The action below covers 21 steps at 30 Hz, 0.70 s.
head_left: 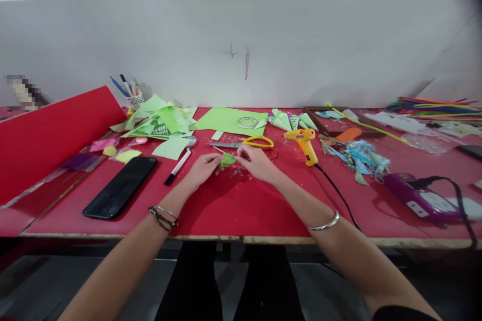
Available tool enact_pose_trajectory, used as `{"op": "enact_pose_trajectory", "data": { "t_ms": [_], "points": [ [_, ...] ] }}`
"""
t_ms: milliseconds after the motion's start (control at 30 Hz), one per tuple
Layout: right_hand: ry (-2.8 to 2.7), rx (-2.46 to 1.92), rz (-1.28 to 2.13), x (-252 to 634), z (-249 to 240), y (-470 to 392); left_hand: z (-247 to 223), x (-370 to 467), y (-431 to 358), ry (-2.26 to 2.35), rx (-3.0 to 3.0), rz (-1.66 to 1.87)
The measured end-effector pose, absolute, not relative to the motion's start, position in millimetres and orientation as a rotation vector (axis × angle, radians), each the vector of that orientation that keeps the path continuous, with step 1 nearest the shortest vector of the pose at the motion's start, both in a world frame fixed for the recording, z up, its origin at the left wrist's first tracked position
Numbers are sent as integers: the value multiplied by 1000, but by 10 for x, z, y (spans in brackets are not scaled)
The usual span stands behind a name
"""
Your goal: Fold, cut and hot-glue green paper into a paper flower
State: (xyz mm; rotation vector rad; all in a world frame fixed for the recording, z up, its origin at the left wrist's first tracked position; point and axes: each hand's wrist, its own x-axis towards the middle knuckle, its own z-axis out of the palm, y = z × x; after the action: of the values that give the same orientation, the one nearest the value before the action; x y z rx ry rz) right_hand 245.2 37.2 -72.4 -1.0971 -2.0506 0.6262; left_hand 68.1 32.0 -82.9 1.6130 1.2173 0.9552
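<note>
A small green piece [228, 160], apparently paper or felt, is held between my two hands above the red tabletop. My left hand [203, 168] pinches its left side, fingers closed. At its right edge, my right hand [258, 162] grips with thumb and fingertips pressed together. A thin pale strip sticks out at the upper left of the piece; I cannot tell whether it is attached. Just behind the hands lie scissors with yellow handles [263, 142], their blades pointing left and partly hidden by my right hand. Fine pale scraps are scattered around.
A marker [177, 166] and a black phone [120, 188] lie left. Green paper sheets [211, 119], a tape roll [247, 122] and paper cones [280, 120] are behind. Right are a yellow glue gun [304, 145], tassels [363, 158] and a purple power strip [417, 200].
</note>
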Motion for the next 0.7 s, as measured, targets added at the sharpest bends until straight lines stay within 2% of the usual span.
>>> {"op": "enact_pose_trajectory", "data": {
  "t_ms": [167,367,467,700],
  "points": [
    [-2000,-1080,705,2426,-719,355,-837,689,330,1187,1525,1001],
    [-1767,-970,1147,2379,-705,349,-842,702,347,1130,1378,1038],
    [-1652,-920,1261,2378,-706,373,-867,695,358,1102,1340,1038],
    [-1519,-782,1220,2478,-699,434,-933,672,409,1129,1233,1100]
  ]
}}
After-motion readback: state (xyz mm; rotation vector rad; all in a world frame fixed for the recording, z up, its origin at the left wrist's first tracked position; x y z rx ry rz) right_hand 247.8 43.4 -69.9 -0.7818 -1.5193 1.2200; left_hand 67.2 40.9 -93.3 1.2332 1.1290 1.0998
